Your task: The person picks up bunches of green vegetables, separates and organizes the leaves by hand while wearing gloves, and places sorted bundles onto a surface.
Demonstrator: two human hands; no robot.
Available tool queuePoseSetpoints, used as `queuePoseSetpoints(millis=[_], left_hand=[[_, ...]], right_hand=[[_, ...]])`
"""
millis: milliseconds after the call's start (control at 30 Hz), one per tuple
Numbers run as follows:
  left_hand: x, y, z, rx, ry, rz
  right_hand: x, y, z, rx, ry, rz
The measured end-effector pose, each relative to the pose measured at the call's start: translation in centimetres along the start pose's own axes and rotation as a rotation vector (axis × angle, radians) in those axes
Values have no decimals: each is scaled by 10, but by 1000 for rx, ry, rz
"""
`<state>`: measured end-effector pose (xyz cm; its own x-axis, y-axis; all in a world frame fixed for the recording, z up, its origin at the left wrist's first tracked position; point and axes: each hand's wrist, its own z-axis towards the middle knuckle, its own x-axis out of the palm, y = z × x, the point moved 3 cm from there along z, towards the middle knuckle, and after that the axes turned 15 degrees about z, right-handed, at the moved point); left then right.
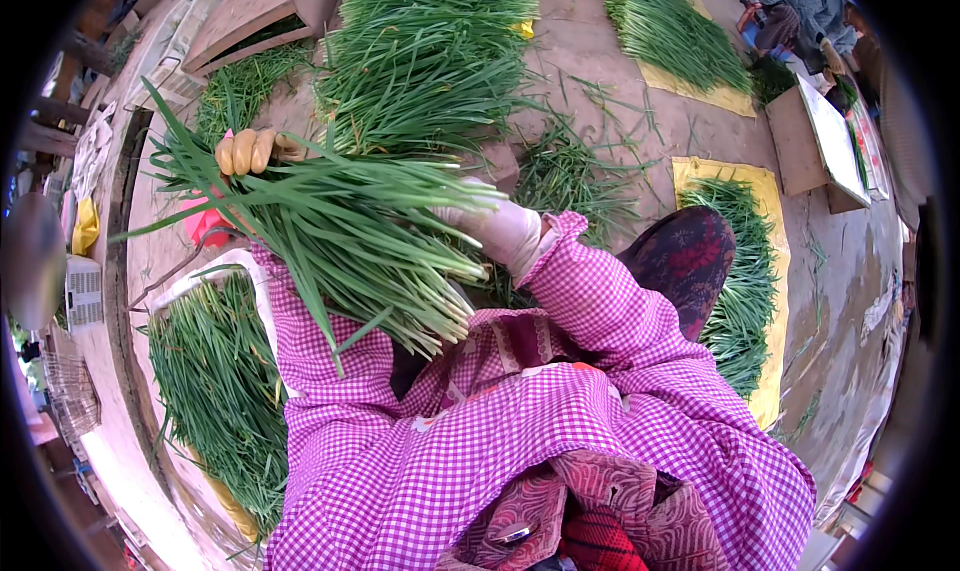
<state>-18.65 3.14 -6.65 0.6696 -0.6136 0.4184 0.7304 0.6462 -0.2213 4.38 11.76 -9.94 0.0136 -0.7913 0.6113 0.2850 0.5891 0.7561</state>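
Observation:
A big loose bunch of garlic chives [350,231] lies across my arms, its long flat green leaves toward the left and its pale stem ends toward the right. My left hand [258,153], in a tan rubber glove, is closed over the bunch's leafy side, fingers curled. Against the pale ends is my right hand [500,236], in a whitish glove; its fingers are hidden behind the stems. Behind the bunch, a large heap of garlic chives [420,91] covers the floor.
At my left lie more chives [220,371] in a pale-edged holder. A yellow sheet [765,371] under chives lies to my right. Loose leaves [575,171] litter the floor ahead. Wooden boxes [265,16] stand far left and right; another person [800,21] crouches at far right.

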Motion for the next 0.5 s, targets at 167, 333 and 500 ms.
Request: queuePoseSetpoints(millis=[167, 333, 500], left_hand=[[-16, -20, -24, 158, -333, -65], [-30, -49, -58, 234, -669, 165], [-21, -39, -44, 149, -700, 291]], right_hand=[[5, -11, -7, 241, -124, 358], [30, -7, -6, 153, -57, 634], [29, -4, -2, 157, -79, 595]])
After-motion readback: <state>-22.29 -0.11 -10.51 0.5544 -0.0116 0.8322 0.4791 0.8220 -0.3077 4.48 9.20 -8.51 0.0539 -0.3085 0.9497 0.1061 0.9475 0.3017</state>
